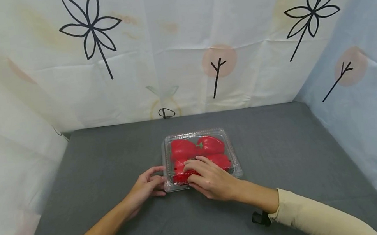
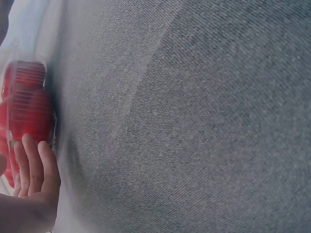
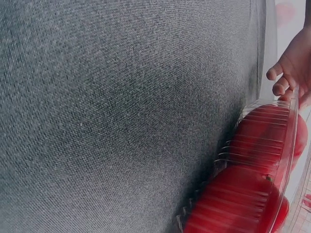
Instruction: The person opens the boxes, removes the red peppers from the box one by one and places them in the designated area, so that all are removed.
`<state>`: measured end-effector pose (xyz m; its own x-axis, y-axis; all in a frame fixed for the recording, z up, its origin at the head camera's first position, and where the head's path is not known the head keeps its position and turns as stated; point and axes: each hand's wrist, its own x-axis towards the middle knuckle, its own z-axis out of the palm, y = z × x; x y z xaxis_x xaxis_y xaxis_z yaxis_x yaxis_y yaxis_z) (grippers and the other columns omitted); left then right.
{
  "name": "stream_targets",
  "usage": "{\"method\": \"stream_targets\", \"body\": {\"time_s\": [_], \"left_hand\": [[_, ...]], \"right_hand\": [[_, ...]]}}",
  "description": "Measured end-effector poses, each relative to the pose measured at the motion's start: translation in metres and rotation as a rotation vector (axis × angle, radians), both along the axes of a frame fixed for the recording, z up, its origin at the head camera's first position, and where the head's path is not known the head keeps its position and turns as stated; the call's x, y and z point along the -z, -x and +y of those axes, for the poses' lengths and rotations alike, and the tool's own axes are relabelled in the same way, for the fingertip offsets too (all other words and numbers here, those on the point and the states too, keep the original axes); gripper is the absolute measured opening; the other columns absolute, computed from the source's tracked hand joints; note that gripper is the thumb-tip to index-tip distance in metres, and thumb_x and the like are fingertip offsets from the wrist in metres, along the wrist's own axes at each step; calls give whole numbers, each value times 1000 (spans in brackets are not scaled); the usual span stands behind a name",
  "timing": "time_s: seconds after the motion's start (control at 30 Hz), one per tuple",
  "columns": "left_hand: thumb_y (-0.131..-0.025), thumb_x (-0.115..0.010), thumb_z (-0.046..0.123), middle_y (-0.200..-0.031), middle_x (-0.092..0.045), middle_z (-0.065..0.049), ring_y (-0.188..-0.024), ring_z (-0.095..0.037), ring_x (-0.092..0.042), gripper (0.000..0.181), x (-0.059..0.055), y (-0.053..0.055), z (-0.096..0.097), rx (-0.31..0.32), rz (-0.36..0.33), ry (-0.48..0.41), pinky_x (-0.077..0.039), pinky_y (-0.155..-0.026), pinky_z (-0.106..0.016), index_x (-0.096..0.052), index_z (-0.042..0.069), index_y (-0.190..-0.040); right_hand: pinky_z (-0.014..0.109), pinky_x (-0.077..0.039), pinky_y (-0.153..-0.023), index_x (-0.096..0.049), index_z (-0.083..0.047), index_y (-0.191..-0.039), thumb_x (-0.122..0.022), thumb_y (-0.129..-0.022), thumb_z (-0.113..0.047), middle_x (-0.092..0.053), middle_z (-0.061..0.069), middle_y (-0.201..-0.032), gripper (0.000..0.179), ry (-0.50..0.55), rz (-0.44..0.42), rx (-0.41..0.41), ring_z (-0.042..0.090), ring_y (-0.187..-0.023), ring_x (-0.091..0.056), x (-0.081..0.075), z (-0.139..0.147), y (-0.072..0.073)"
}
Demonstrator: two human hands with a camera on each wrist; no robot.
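A clear plastic clamshell box (image 1: 235, 162) with several red bell peppers (image 1: 211, 145) inside lies near the middle of the grey surface. My left hand (image 1: 147, 185) is at its left side, fingers extended against the rim; the left wrist view shows the straight fingers (image 2: 36, 162) beside the box wall. My right hand (image 1: 214, 181) grips the box's front edge, fingers bent over the top and thumb low at the front. It covers part of the front peppers. Through the ribbed wall (image 3: 262, 119) the right wrist view shows peppers, with the left hand (image 3: 294, 63) beyond.
Grey cloth (image 1: 109, 158) covers the table. A pale printed curtain (image 1: 178, 36) stands along the far edge, with more cloth walls at the left (image 1: 2, 156) and right (image 1: 368, 111). Dark straps show near both sleeves.
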<state>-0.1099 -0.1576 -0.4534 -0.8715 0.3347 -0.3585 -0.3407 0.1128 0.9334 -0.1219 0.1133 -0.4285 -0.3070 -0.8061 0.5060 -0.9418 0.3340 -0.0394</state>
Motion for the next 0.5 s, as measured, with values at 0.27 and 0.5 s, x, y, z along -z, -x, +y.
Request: {"method": "stream_targets", "body": {"time_s": [0.27,0.5], "left_hand": [[-96,-65,14,-96,-69,-8,-88,-20,-65,55,-1,-1,3,27,35,28,-57,-81,-36,-38,0,-143],[-96,-63,9,-92,-68,-7,-84,-18,-64,53,-2,-1,7,30,61,27,-58,-79,-38,-38,-3,-141]], "right_hand": [[49,-46,-103,-72,-10,-96,-90,-72,-23,-63,12,-121,33,-16,74,15,25,-119,-56,3,1,-1],[46,-51,-97,-70,-10,-95,-88,-76,-21,-66,12,-118,28,-38,199,23,26,-117,-60,11,2,-2]]}}
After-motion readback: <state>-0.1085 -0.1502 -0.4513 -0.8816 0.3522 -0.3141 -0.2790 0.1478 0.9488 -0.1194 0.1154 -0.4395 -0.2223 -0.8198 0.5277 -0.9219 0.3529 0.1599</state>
